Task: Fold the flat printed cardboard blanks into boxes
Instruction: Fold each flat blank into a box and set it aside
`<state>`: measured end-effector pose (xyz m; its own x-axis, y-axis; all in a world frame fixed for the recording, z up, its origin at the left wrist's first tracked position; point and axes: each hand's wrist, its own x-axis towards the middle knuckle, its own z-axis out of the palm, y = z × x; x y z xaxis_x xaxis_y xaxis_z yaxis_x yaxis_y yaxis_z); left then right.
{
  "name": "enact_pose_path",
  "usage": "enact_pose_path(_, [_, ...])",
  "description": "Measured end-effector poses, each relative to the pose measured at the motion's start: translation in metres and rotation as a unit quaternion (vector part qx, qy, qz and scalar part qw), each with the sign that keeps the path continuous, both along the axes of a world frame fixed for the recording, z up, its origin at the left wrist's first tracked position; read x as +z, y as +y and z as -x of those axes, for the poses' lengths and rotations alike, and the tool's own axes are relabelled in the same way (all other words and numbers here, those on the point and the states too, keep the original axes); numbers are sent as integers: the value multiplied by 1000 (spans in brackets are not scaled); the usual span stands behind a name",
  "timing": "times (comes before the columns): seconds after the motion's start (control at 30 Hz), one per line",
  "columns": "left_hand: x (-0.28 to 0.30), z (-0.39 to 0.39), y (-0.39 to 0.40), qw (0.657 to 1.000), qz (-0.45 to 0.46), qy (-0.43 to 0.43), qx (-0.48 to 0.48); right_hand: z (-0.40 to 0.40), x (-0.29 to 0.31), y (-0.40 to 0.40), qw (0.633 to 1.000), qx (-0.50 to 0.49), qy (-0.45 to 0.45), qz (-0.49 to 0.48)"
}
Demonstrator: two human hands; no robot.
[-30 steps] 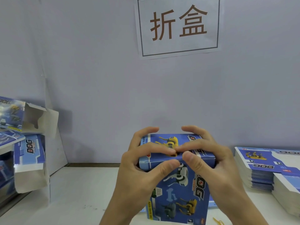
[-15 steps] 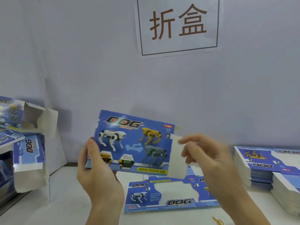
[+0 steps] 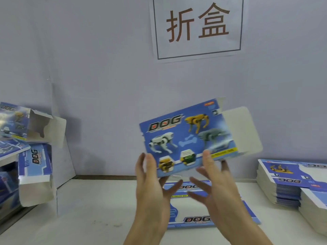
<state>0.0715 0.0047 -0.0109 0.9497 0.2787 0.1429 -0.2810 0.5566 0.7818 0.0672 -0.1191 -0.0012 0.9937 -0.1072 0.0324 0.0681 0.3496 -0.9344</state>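
Half a second after my left hand (image 3: 150, 181) and right hand (image 3: 215, 181) gripped it, the folded DOG box (image 3: 187, 138) now tilts above the flat blank (image 3: 194, 206), both hands spread and relaxed beneath its lower edge, so 1 box looks finished.

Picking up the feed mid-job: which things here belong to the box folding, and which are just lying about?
In the job:
- blue printed cardboard box, between both hands
- flat blue blank on the table
- stack of flat blanks
- folded boxes piled at left

Just there:
- white paper sign with brown characters
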Motion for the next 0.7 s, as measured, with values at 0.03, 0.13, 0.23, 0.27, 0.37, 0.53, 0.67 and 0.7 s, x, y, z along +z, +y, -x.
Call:
enact_pose_path(0.03, [-1,1,-1,998,-36,2,-42,-4,-1,-6,998,-20,-31,-56])
enact_pose_path(0.13, [-4,0,5,985,-156,23,-63,-6,-2,-33,992,-43,-80,-89])
enact_pose_path(0.23, [-4,-4,21,976,-216,-13,14,-6,-1,-54,994,-25,-86,58])
enact_pose_path(0.27, [-3,-5,25,971,-233,-31,28,-4,-1,-57,988,-11,-86,124])
enact_pose_path(0.37, [-3,-5,30,968,-236,-81,7,0,-3,-56,953,79,-98,274])
enact_pose_path(0.53, [-3,-4,32,969,-230,-86,17,-3,-15,-48,925,154,-102,334])
enact_pose_path(0.67, [-6,-2,18,963,-259,-74,26,-7,-25,-36,951,123,-159,234])
enact_pose_path(0.7, [-8,-1,11,963,-259,-71,29,-8,-28,-31,957,102,-176,206])
